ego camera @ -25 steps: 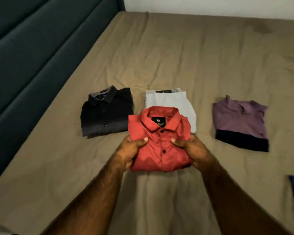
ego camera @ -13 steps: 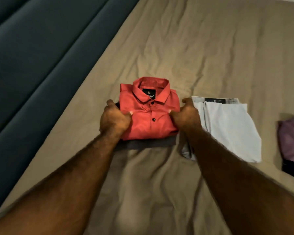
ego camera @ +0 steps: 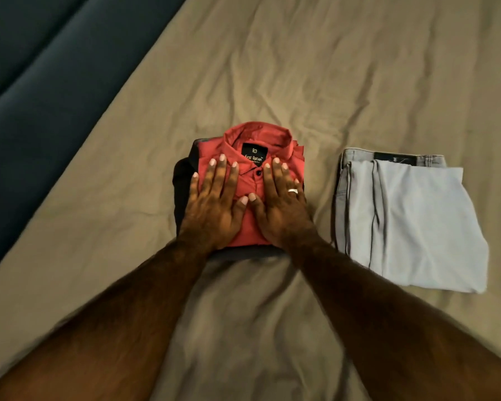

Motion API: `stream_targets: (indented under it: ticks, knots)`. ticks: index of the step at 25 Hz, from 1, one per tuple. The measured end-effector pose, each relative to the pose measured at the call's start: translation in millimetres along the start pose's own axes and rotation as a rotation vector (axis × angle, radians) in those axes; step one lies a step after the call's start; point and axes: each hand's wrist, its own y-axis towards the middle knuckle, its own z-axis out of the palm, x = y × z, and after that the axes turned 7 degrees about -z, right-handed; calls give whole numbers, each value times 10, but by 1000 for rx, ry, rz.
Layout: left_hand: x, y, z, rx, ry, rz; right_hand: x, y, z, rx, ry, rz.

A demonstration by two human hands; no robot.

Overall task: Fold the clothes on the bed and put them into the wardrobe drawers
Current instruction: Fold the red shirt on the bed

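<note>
Shirt [ego camera: 250, 224] now pressed flat (both palms).

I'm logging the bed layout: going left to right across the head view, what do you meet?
Dark blue headboard → stack with the red shirt on top of a dark shirt → folded light grey trousers.

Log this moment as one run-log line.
left hand flat on red shirt | right hand flat on it | shirt atop dark shirt | grey trousers beside

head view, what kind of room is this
Most likely a bedroom: a wrinkled tan bedsheet over a bed, a dark teal padded headboard alongside, and a folded red collared shirt beside folded light grey trousers.
</note>
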Motion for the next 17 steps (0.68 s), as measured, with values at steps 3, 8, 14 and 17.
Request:
stream_targets:
  ticks: [3,8,14,17]
  knots:
    - [-24,45,228,-39,-12,6,-106,9,199,-11,-17,31]
    - [-15,23,547,-70,18,11,-235,-43,508,-36,-59,31]
    - [16,-42,602,-14,-22,-31,-218,-71,528,49,-23,27]
    - [-84,-20,406,-19,-23,-36,-208,-66,316,22,-37,16]
